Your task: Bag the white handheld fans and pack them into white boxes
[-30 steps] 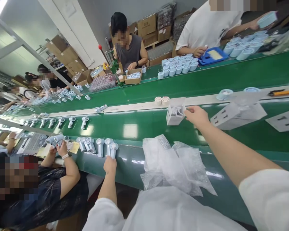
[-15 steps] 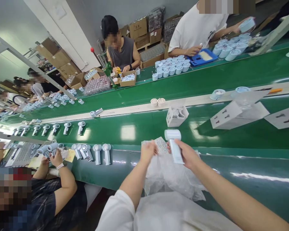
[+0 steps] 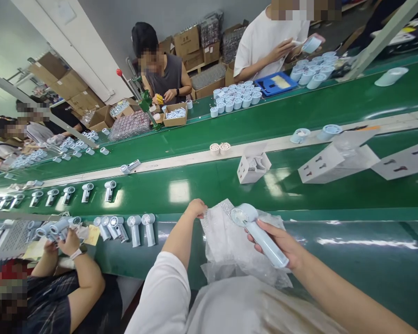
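Observation:
My right hand (image 3: 277,239) is closed around the handle of a light blue handheld fan (image 3: 266,242), its round grille tilted up and to the left. Beneath the fan, a pile of clear plastic bubble bags (image 3: 223,241) lies on the near green bench. My left hand (image 3: 197,208) pinches the upper left corner of a bubble bag in that pile. On the bench to the left stand several finished-looking light blue fans (image 3: 135,229), lying side by side with their heads away from me.
A green conveyor belt (image 3: 205,178) runs across in front. On it are an open white box (image 3: 253,167), larger white boxes (image 3: 337,162) and a row of fans (image 3: 87,191). Co-workers sit opposite; another person's hands (image 3: 71,241) hold fans at my left.
The fan in my right hand has turned, so its grille now shows, and its handle points lower right. My left hand has moved left and up to the bag's corner.

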A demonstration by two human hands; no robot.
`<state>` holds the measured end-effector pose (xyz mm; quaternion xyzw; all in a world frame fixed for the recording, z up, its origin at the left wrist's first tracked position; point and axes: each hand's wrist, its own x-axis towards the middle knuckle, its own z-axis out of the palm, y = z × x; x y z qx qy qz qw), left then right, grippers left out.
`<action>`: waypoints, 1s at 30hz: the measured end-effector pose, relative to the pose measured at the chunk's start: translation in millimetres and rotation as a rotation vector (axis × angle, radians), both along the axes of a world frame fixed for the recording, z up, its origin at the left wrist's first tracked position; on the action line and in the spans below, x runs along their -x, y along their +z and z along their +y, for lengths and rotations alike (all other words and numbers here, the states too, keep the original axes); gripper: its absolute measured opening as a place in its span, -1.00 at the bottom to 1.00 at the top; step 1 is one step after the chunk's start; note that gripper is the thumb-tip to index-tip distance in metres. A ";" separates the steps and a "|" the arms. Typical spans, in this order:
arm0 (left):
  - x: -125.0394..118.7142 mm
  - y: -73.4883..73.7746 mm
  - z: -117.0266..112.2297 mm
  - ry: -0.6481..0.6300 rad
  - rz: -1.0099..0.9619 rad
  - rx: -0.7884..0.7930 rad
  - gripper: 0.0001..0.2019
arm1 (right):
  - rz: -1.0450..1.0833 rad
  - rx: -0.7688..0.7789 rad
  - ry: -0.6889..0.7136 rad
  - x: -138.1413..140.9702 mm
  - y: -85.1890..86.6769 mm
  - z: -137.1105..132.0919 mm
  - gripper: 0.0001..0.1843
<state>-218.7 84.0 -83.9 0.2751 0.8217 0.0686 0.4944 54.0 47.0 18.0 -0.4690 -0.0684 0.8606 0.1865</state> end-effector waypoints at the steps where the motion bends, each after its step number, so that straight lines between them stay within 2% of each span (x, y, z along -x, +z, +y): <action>1: -0.4 -1.5 -1.6 -0.029 0.010 0.036 -0.70 | 0.001 0.004 0.013 1.8 0.3 -0.8 -0.78; 5: -9.7 -7.4 -8.5 -0.054 0.041 0.125 -0.59 | 0.017 -0.072 0.088 5.5 6.4 -5.7 -0.68; 9: -17.4 -2.5 -15.1 -0.042 0.099 0.076 -0.57 | 0.081 -0.331 0.187 -3.6 18.4 -16.7 -0.51; 11: -18.0 7.3 -16.8 -0.039 0.104 0.016 -0.67 | -0.010 -0.537 0.240 -10.8 27.8 -24.0 -0.52; 13: -18.1 22.3 -18.1 -0.039 0.095 -0.073 -0.73 | -0.205 -0.775 0.301 -17.8 40.1 -31.6 -0.55; 15: -19.9 41.8 -21.6 -0.049 0.085 -0.187 -0.67 | -0.392 -0.959 0.380 -23.9 53.3 -38.5 -0.58; 17: -26.1 63.5 -30.0 -0.068 0.082 -0.299 -0.55 | -0.501 -1.029 0.436 -28.6 62.9 -44.0 -0.60; 19: -37.9 83.2 -44.5 -0.126 0.082 -0.438 -0.46 | -0.466 -0.986 0.455 -30.5 65.6 -48.0 -0.51; 21: -53.5 97.4 -64.1 -0.269 0.056 -0.619 -0.44 | -0.304 -0.849 0.448 -29.0 61.4 -51.0 -0.19; 23: -68.4 104.4 -85.3 -0.450 -0.050 -0.769 -0.43 | -0.110 -0.671 0.431 -25.0 53.2 -53.2 0.16; 25: -79.0 105.7 -103.9 -0.550 -0.231 -0.841 -0.33 | 0.022 -0.526 0.425 -21.1 44.9 -54.8 0.28; 27: -84.9 104.3 -117.7 -0.500 -0.410 -0.887 -0.23 | 0.099 -0.455 0.456 -19.8 39.5 -55.6 0.20; 28: -86.5 103.6 -122.6 -0.415 -0.486 -0.908 -0.23 | 0.115 -0.457 0.482 -20.4 38.1 -55.8 0.11; 30: -87.9 103.7 -129.7 -0.158 -0.603 -0.918 -0.28 | 0.092 -0.555 0.533 -24.1 37.7 -56.0 -0.08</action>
